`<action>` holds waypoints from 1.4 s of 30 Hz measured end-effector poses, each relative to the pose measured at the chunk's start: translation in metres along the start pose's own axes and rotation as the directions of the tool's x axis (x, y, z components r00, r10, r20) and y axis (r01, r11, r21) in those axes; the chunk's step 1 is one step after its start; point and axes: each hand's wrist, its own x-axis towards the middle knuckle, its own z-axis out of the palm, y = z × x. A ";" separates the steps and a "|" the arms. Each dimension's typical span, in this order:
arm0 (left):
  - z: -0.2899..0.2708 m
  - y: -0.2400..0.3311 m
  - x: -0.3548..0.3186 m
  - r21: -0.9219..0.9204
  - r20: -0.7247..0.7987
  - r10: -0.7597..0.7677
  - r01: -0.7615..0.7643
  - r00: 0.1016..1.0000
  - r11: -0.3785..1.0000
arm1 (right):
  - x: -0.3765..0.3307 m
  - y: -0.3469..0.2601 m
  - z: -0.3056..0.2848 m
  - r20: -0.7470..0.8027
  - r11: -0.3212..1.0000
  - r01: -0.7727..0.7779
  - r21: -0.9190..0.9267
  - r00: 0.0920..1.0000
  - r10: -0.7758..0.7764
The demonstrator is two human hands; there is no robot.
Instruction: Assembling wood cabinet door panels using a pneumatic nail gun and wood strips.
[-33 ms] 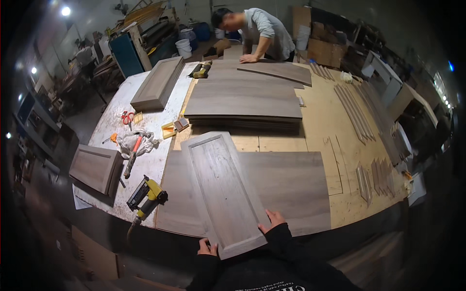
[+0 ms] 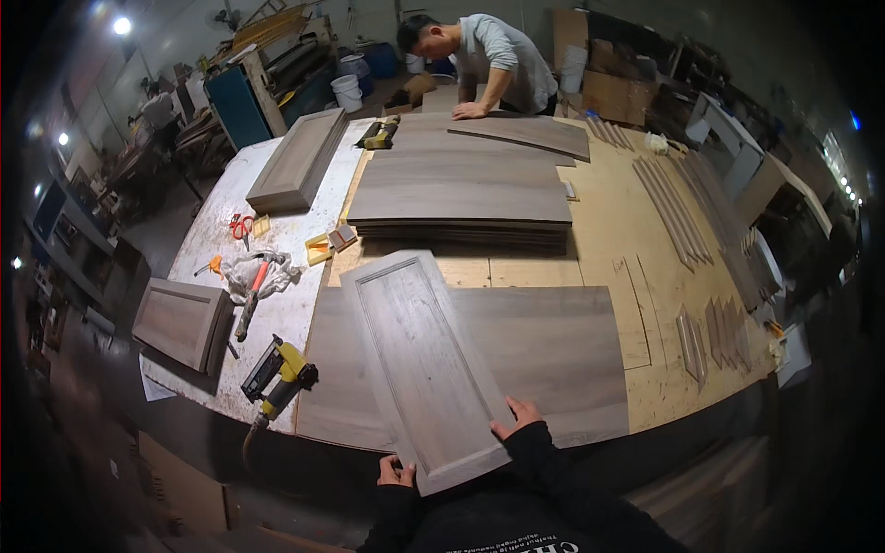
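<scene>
A grey-brown framed cabinet door point(image 2: 426, 364) slants across a flat wood-grain board point(image 2: 553, 359) at the table's near edge. Its near end reaches over that edge toward me. My left hand point(image 2: 396, 471) grips the door's near left corner, fingers curled at its side. On the right long side, close to the near end, my right hand point(image 2: 518, 418) holds the edge with its thumb on the face and the other fingers partly hidden. To the left of the door lies a yellow-and-black nail gun point(image 2: 284, 376) with its hose hanging off the table.
Beyond the door is a stack of boards point(image 2: 461, 189). Framed doors are piled at the left point(image 2: 180, 323) and far left point(image 2: 300, 161). A hammer point(image 2: 253, 300), red scissors point(image 2: 241, 227) and a second nail gun point(image 2: 380, 135) lie about. Trim strips point(image 2: 673, 214) line the right. A person point(image 2: 502, 69) leans over the far edge.
</scene>
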 end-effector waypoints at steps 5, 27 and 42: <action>0.003 0.002 -0.017 -0.289 0.067 0.002 0.018 0.998 0.957 | 0.040 0.032 -0.005 0.469 0.573 -0.445 0.688 0.875 0.117; -0.105 0.113 0.200 -0.448 -0.504 0.299 -0.541 0.810 0.711 | 0.019 0.015 -0.253 0.111 0.928 0.273 0.254 0.945 -0.308; -0.086 0.077 0.245 -0.561 -0.294 0.456 -0.538 0.840 0.629 | 0.042 0.076 -0.166 -0.672 0.552 0.432 0.714 0.644 0.365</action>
